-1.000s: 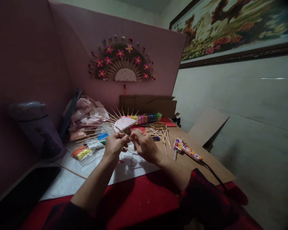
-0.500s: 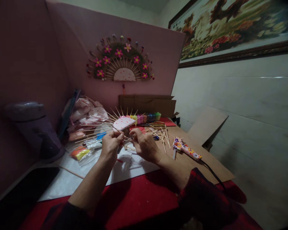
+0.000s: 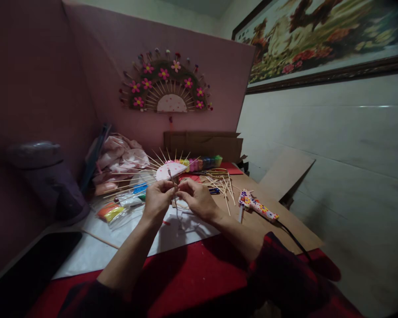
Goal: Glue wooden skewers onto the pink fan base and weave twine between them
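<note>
Between my two hands is a thin brown cord [image 3: 169,173], its upper end sticking up in a small loop and its tail hanging below. My left hand [image 3: 158,198] pinches it with thumb and forefinger. Close beside it, my right hand [image 3: 197,196] pinches the same cord, fingertips nearly touching. Just behind my hands lies a half-round white piece with pink dots [image 3: 167,171], thin wooden sticks [image 3: 132,172] fanning out from it. The hands hide part of its lower edge.
Loose sticks [image 3: 223,181] and a flower-patterned glue gun [image 3: 256,205] lie on cardboard at right. Clay packets [image 3: 111,212], pink cloth [image 3: 122,152] and a purple tumbler [image 3: 49,181] stand left. A finished flowered fan [image 3: 164,73] is on the pink board behind.
My hands have come together, the left one moving slightly right. The cord now stands up as a loop above the fingertips. The dotted half-round piece stays in place.
</note>
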The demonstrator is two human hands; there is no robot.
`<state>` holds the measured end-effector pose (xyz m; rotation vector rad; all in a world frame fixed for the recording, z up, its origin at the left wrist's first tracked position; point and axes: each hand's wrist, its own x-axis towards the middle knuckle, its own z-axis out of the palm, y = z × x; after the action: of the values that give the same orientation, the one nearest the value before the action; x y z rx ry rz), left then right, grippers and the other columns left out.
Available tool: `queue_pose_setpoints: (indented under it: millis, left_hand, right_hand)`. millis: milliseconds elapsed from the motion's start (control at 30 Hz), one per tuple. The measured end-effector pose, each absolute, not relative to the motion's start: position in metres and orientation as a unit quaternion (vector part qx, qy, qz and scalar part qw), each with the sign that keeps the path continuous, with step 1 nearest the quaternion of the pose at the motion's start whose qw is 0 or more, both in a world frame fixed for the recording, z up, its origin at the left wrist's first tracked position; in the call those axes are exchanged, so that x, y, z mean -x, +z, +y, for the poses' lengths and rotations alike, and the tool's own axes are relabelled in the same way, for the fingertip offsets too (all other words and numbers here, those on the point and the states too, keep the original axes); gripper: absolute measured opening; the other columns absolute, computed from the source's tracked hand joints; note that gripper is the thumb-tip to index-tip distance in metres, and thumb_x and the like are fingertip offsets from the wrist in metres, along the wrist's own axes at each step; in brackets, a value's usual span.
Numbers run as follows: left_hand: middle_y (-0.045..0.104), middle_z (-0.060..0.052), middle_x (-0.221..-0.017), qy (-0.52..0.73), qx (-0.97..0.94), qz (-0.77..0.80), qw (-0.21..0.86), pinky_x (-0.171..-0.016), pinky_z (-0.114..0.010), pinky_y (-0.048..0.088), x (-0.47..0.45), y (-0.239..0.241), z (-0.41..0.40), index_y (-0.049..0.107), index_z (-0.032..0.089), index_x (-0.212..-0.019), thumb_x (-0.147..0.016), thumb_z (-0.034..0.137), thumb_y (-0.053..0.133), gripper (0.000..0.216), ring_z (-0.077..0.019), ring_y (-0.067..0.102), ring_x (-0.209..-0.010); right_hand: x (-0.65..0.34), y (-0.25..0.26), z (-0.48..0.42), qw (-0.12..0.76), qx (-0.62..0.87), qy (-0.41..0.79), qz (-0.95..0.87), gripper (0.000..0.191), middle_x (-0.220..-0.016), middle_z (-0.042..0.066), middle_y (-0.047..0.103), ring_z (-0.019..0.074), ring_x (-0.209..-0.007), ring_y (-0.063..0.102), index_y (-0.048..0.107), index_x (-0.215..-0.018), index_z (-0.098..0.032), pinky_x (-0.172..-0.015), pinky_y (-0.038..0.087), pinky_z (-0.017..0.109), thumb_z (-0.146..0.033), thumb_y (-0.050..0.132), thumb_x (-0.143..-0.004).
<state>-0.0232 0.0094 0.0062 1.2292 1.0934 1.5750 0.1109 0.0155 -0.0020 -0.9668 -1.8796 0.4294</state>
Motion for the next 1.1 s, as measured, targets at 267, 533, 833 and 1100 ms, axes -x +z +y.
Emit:
queue_pose_setpoints:
  millis: [267, 533, 833, 1100]
  left_hand:
    - [0.062, -0.001, -0.049, 0.631, -0.477, 0.437, 0.429, -0.041, -0.022, 0.039, 0.022, 0.007, 0.008, 0.065, 0.01, -0.066, -0.046, 0.025, 0.074, 0.027, -0.0104, 0.051, -0.041]
    - [0.062, -0.001, -0.049, 0.629, -0.471, 0.446, 0.429, -0.04, -0.021, 0.039, 0.022, 0.008, 0.006, 0.066, 0.01, -0.066, -0.045, 0.023, 0.076, 0.026, -0.0099, 0.051, -0.04]
    - [0.058, 0.001, -0.045, 0.617, -0.514, 0.45, 0.391, -0.037, -0.02, 0.034, 0.026, -0.002, 0.016, 0.065, 0.013, -0.058, -0.051, 0.025, 0.072, 0.016, -0.0091, 0.047, -0.037]
    - [0.061, 0.0, -0.054, 0.628, -0.513, 0.444, 0.381, -0.049, -0.023, 0.044, 0.021, 0.001, 0.013, 0.065, 0.014, -0.06, -0.049, 0.025, 0.072, 0.017, -0.0121, 0.055, -0.05]
  right_hand:
    - [-0.109, -0.004, 0.015, 0.481, 0.393, 0.218, -0.752, 0.017, -0.065, 0.0, 0.057, 0.0138, -0.066, 0.052, 0.054, -0.066, -0.019, -0.062, 0.039, 0.025, -0.017, 0.056, -0.083]
    - [-0.109, -0.004, 0.013, 0.458, 0.396, 0.166, -0.779, 0.022, -0.064, -0.001, 0.054, 0.0127, -0.061, 0.048, 0.049, -0.065, -0.019, -0.059, 0.035, 0.025, -0.018, 0.05, -0.087]
    - [-0.107, -0.005, 0.015, 0.465, 0.391, 0.234, -0.759, 0.02, -0.061, -0.001, 0.056, 0.0113, -0.057, 0.051, 0.052, -0.064, -0.019, -0.056, 0.037, 0.024, -0.02, 0.051, -0.085]
    - [-0.109, 0.006, 0.009, 0.42, 0.316, 0.665, -0.53, 0.01, -0.055, -0.003, 0.057, 0.0098, -0.043, 0.056, 0.048, -0.069, -0.018, -0.035, 0.019, 0.017, -0.022, 0.058, -0.066]
